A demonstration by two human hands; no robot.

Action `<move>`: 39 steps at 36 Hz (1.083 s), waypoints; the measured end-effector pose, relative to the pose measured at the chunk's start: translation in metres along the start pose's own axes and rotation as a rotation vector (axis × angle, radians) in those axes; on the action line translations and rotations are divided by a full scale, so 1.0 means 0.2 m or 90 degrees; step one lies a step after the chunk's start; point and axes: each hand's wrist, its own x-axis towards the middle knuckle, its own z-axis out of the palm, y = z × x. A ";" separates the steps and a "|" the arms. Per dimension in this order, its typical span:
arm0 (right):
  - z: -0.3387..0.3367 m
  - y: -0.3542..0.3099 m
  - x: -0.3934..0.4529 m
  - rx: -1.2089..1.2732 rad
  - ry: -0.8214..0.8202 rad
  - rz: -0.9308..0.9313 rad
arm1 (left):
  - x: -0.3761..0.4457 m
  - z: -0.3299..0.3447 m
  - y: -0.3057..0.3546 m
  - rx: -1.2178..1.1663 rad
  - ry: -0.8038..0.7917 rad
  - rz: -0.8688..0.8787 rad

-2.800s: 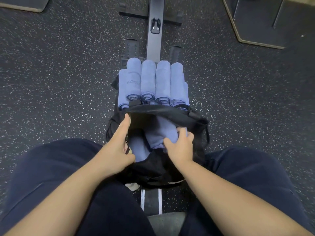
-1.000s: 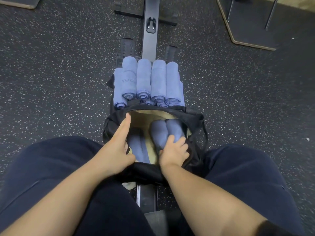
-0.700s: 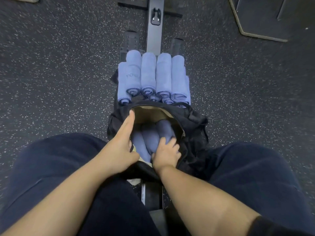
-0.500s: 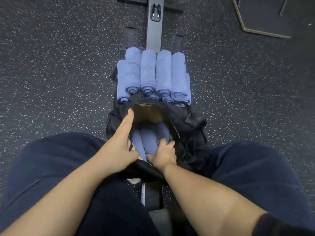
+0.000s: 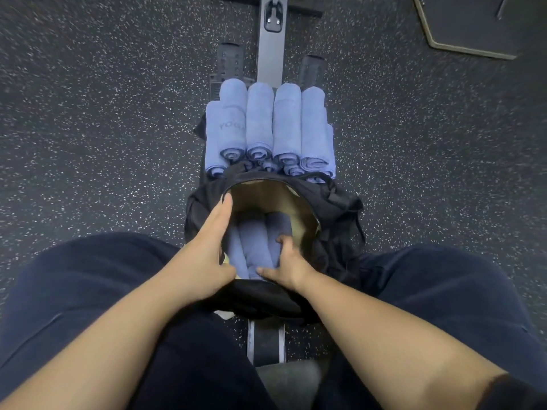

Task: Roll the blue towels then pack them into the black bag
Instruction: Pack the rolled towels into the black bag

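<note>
Hands work at the mouth of the bag (image 5: 334, 208), which sits between the person's knees on a narrow bench. Left hand (image 5: 204, 255) lies along the left rim, fingers straight and pressed against it, thumb hooked over the near edge, holding the opening wide. Right hand (image 5: 288, 266) is inside the mouth, fingers curled onto the packed towels (image 5: 256, 244), which stand side by side against the near wall, their long axes running away from the person and down into the bag. To the right of that hand the tan lining shows bare, so there looks to be room there.

Just beyond the bag, touching its far rim, lies the stack of rolls (image 5: 268, 125) waiting to be packed: a top row side by side, more ends peeking out beneath. Their long axes also point straight away from the hands, spiral ends facing the person. They lie dead ahead of both hands, a shade nearer the right, which is also the freer one; I judge it will reach forward over the rim, take a roll by its near end and draw it back without turning it.

Towels are soft, nubby terry, compressible cylinders that may loosen if gripped lightly. Bag is limp black fabric, collapsing unless held. Floor (image 5: 103, 128) is dark speckled rubber.
</note>
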 end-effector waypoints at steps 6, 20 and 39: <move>-0.17 0.04 -0.10 -0.513 0.042 -0.031 | -0.01 -0.02 0.02 0.071 -0.004 -0.081; -0.52 0.04 -0.44 -0.849 0.145 -0.007 | -0.01 0.01 0.02 0.141 0.059 -0.054; -0.56 -0.28 -0.58 -0.741 0.295 -0.203 | -0.15 -0.18 -0.02 0.255 0.240 -0.239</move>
